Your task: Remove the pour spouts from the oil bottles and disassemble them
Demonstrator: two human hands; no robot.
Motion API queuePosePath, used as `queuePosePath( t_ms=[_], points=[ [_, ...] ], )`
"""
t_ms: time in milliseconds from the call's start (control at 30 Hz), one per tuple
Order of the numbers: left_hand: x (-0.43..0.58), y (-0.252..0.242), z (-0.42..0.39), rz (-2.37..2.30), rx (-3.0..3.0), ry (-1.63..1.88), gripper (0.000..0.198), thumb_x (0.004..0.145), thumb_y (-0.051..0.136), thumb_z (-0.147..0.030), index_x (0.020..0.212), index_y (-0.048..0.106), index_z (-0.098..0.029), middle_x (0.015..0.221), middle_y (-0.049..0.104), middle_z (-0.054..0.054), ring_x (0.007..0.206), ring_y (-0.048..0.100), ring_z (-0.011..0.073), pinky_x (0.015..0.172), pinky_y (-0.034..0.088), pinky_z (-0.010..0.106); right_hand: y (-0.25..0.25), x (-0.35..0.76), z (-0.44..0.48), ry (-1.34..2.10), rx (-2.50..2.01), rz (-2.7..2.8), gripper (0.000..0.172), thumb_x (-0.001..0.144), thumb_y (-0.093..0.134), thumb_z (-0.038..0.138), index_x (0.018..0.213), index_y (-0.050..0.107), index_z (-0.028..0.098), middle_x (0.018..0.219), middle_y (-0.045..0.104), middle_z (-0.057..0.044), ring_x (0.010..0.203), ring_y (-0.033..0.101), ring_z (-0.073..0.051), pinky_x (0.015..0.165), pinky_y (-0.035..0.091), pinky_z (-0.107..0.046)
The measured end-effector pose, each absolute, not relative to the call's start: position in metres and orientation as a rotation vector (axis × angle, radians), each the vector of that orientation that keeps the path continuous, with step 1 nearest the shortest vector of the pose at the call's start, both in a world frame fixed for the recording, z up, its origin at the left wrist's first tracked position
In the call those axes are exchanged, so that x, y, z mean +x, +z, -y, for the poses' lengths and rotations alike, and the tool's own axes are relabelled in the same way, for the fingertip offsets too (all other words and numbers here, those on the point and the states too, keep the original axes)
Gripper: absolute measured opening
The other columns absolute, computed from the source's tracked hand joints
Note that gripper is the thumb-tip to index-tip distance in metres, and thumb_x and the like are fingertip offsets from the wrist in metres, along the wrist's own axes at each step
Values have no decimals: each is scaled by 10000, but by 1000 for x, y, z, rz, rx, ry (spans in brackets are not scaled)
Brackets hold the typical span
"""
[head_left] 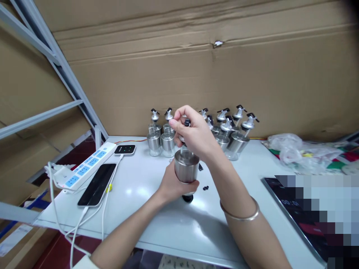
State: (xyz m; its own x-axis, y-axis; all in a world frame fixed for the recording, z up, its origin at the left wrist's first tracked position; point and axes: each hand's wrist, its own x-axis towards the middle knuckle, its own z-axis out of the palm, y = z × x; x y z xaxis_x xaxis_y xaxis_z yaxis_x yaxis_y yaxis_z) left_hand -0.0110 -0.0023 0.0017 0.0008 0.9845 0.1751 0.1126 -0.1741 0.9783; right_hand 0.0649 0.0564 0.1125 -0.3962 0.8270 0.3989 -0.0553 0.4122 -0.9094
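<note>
My left hand (pixel 174 185) is wrapped around a glass bottle with a steel sleeve (pixel 186 167), holding it upright above the table. Over its mouth, the fingers of my right hand (pixel 190 129) are closed on a pour spout (pixel 187 122) with a black tip. My hand partly hides the spout, and I cannot tell if it is seated in the bottle neck. Small black pieces (pixel 205 188) lie on the table to the right of the bottle. A dark round thing (pixel 187 198) shows just below it.
Similar bottles stand at the back, several with spouts, like the one at right (pixel 238 142). At left are a power strip (pixel 89 164), a phone (pixel 97 185), a small white-edged device (pixel 125 150) and loose cables. Plastic bags (pixel 300 149) and a dark tablet-like screen (pixel 294 213) lie at right.
</note>
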Motion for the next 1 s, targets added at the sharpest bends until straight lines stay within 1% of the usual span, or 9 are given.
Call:
queuePosePath(
  t_ms=[67,167,300,400,600,700,833,900,1000],
  points=[
    [-12,5,0,-1068,1367,1164,321,522,723,-235,798,590,-139,705,618,24,637,548,153,606,439,273,111,72,-67,1243,-732,1649,205,807,528,161,762,343,238,519,362,104,347,398,-59,398,287,-214],
    [-11,6,-3,-847,1248,1027,339,489,759,-284,752,620,-120,720,635,51,670,570,167,627,441,274,111,86,-76,1372,-765,1604,205,776,540,124,775,363,227,524,380,109,353,418,-57,406,308,-214],
    [-8,-1,-5,-556,1057,926,402,494,762,-254,853,627,-134,772,633,48,696,602,172,656,455,281,112,99,-83,1555,-632,1498,226,731,607,151,784,397,214,548,397,105,377,409,-45,421,358,-222],
    [-6,-7,-5,-376,880,836,490,473,752,-249,932,608,-155,775,626,33,677,614,163,634,457,270,110,101,-88,1694,-544,1385,192,734,591,130,778,418,203,524,370,109,373,373,-36,417,354,-215],
    [-10,-7,-8,-369,783,850,511,470,703,-211,967,595,-159,767,631,24,650,615,152,595,445,248,102,89,-97,1870,-487,1077,162,800,492,65,725,417,187,486,328,109,355,316,-22,388,316,-173],
    [-13,-7,-9,-432,804,923,479,480,679,-203,950,605,-145,764,641,28,645,619,151,593,454,244,96,77,-100,1813,-448,843,183,826,468,78,722,382,203,473,306,111,368,310,-34,403,328,-165],
    [-17,-12,-10,-518,798,997,378,491,654,-187,862,618,-131,781,645,37,676,628,156,618,481,253,93,72,-105,1560,-464,660,192,837,424,80,724,351,217,459,294,112,381,337,-47,424,341,-164],
    [-20,-15,-12,-562,772,1025,375,488,642,-189,857,620,-129,775,644,38,678,626,162,618,490,267,95,83,-106,1406,-515,846,180,822,476,106,725,375,220,464,311,115,371,347,-47,418,331,-178],
    [-26,-17,-15,-640,786,1064,373,484,634,-187,852,619,-127,767,644,40,664,619,167,608,492,280,99,109,-105,1187,-664,1464,144,773,629,255,766,492,212,520,406,97,373,384,-45,402,297,-203]
  ],
)
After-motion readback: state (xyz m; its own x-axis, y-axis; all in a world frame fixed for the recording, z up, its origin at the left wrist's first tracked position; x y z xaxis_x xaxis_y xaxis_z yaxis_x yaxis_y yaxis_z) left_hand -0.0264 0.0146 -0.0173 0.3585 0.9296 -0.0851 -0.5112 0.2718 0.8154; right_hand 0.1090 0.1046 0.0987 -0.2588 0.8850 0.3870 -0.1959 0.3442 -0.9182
